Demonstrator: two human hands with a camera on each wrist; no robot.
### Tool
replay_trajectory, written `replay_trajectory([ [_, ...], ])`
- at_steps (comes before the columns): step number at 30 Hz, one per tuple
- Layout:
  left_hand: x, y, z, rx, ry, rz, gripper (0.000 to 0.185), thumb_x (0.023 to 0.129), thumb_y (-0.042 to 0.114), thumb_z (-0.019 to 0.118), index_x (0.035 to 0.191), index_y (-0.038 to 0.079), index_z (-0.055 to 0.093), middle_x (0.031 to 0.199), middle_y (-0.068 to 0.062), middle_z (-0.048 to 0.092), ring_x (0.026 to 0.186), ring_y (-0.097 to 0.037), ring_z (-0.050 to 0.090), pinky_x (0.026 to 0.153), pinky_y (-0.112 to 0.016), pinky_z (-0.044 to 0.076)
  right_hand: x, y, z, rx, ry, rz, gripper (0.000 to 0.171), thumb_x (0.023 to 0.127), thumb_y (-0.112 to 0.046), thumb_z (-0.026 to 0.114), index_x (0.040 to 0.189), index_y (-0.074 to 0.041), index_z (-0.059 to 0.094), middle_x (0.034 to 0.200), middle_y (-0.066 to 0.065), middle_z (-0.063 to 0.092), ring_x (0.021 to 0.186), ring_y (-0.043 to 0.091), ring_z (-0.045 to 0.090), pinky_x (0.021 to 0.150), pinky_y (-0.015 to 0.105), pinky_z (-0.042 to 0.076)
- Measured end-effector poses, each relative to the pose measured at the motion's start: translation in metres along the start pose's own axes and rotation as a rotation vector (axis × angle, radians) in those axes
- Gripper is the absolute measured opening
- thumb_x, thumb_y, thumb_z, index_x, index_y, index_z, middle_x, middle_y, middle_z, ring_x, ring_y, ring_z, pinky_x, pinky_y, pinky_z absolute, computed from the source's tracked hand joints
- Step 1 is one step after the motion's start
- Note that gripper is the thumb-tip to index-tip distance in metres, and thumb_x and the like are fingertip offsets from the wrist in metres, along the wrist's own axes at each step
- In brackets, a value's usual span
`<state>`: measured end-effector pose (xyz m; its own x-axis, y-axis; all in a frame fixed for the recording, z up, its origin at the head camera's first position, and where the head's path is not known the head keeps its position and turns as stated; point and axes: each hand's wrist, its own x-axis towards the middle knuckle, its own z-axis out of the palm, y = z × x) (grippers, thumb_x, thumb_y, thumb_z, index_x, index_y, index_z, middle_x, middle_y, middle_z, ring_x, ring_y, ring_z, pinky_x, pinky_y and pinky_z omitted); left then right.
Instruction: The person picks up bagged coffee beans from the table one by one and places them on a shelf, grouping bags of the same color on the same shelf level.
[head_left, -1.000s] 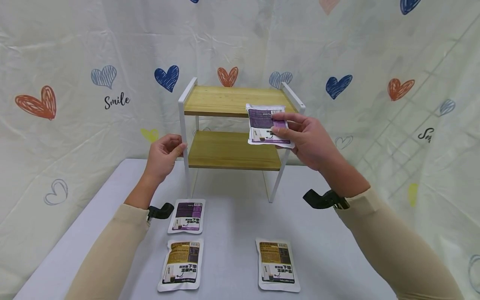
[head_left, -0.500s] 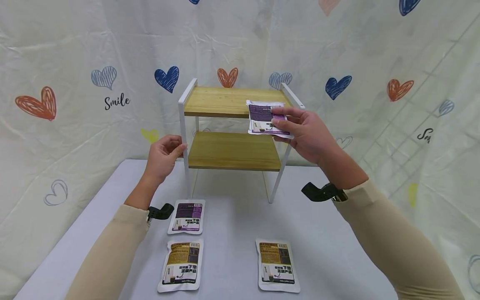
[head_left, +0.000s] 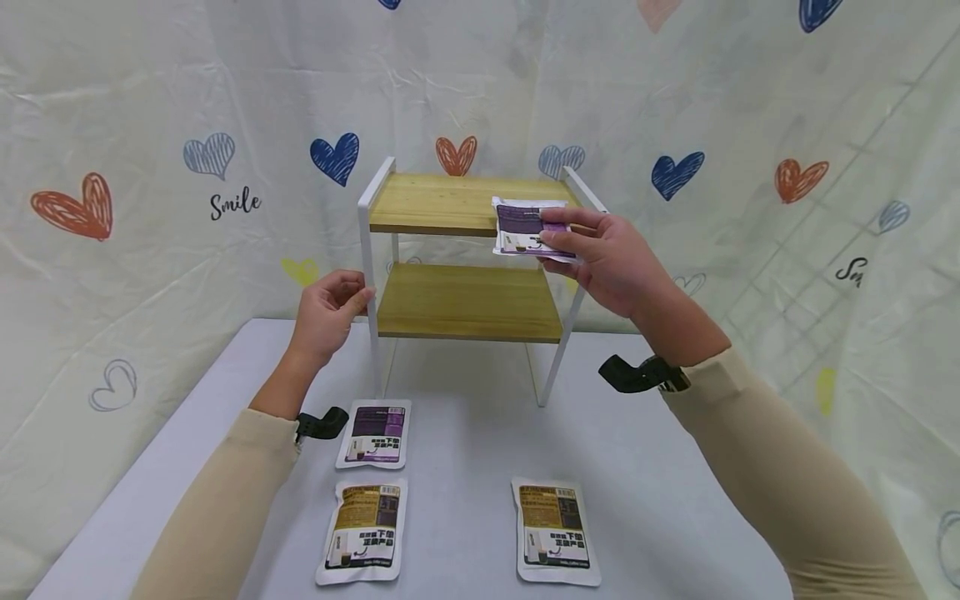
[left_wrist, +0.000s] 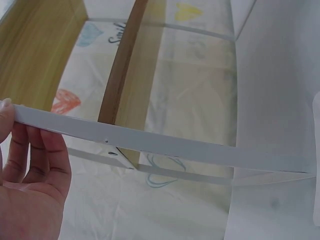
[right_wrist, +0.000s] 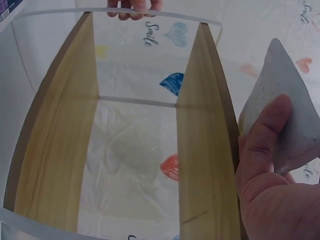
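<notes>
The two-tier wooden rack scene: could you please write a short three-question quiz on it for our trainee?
1. True or false: the right hand holds a purple packet level with the top shelf.
2. What does the left hand grip? A) a packet B) the rack's white front leg C) the lower shelf
3. How many packets lie on the table?

Key: 1 true; 2 B; 3 three, one purple and two yellow-brown.
</notes>
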<state>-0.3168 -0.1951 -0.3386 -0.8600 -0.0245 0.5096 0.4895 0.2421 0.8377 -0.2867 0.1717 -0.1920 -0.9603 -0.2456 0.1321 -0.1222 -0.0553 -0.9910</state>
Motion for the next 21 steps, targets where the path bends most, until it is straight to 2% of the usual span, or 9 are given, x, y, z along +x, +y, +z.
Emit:
replay_trajectory([
  [6, -0.0002, -0.0006, 0.0004, 0.009, -0.002, -0.004, 0.032, 0.098, 0.026, 0.07, 0.117, 0.001, 0.067, 0.095, 0.003, 0.066, 0.084, -0.011, 0.065, 0.078, -0.015, 0.059, 0.0019, -0.0027, -0.0012, 0.019, -0.005, 0.024, 0.049, 0.094, -0.016, 0.076, 0.141, -0.012, 0.062, 0.15, 0.009, 0.041, 0.129, 0.036, 0.054, 0.093, 0.028, 0.06],
  [14, -0.0001, -0.0005, 0.0005, 0.01, -0.005, -0.006, 0.032, 0.098, 0.027, 0.07, 0.118, 0.002, 0.067, 0.102, -0.01, 0.068, 0.087, -0.012, 0.065, 0.079, -0.015, 0.059, -0.0003, -0.0076, -0.0021, 0.016, -0.048, 0.04, 0.056, 0.088, -0.011, 0.081, 0.141, -0.01, 0.062, 0.143, 0.01, 0.046, 0.122, 0.033, 0.056, 0.089, 0.023, 0.06],
  [21, 0.0, -0.0014, 0.0001, 0.012, -0.003, -0.008, 0.032, 0.098, 0.027, 0.07, 0.119, 0.003, 0.068, 0.097, 0.004, 0.067, 0.087, -0.012, 0.065, 0.079, -0.015, 0.059, -0.0027, -0.0066, -0.0045, 0.011, -0.085, 0.033, 0.062, 0.086, 0.001, 0.079, 0.144, -0.01, 0.059, 0.147, 0.009, 0.042, 0.131, 0.036, 0.048, 0.094, 0.025, 0.059],
])
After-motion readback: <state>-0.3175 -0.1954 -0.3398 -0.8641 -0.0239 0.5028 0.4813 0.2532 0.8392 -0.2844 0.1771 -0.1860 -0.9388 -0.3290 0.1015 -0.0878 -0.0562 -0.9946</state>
